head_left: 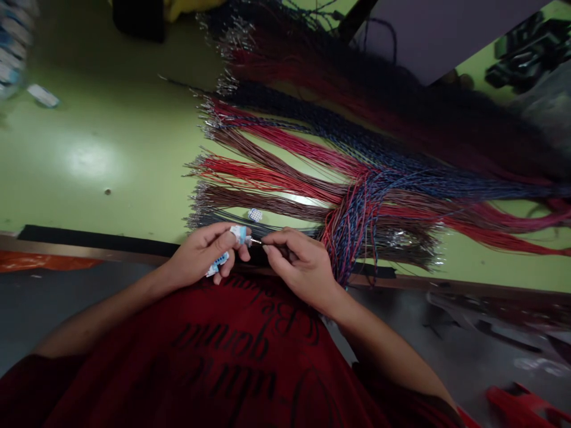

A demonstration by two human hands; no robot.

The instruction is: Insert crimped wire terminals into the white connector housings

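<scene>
At the table's near edge, my left hand (207, 252) is closed on a small white and light-blue connector housing (238, 233), pinched between thumb and forefinger. A second blue and white connector housing (218, 263) sits in the lower fingers of the same hand. Just to the right, my right hand (301, 264) pinches a thin wire with a metal terminal (256, 241), its tip at the held housing. Whether the tip is inside the housing I cannot tell. Beyond the hands, a loose white connector housing with blue dots (255, 214) lies by the dark grey wires (236, 220).
Bundles of red wires (267, 176), brown wires (285, 205) and blue-black twisted wires (401, 178) spread over the green table (89, 154). A white connector (43, 96) lies at the far left. Black parts (530, 53) stand at the back right. A black strip (98, 236) runs along the near edge.
</scene>
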